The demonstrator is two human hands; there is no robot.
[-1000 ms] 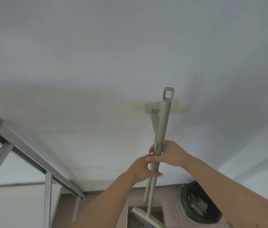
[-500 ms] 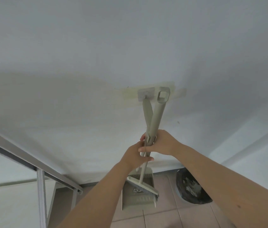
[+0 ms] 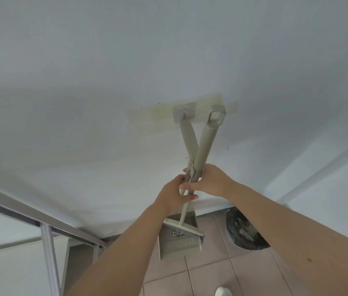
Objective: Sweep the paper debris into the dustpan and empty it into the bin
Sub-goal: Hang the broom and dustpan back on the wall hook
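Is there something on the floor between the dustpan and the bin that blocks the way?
Nothing visible does. Only bare floor tiles lie between the dustpan and the black-lined bin to its right.

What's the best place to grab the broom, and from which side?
Grip the round broom handle on its bare upper stretch, below the loop, coming from the right. There it leans away from the dustpan handle, which hangs on the wall hook. Lower down, the left hand and right hand cover the crossing.
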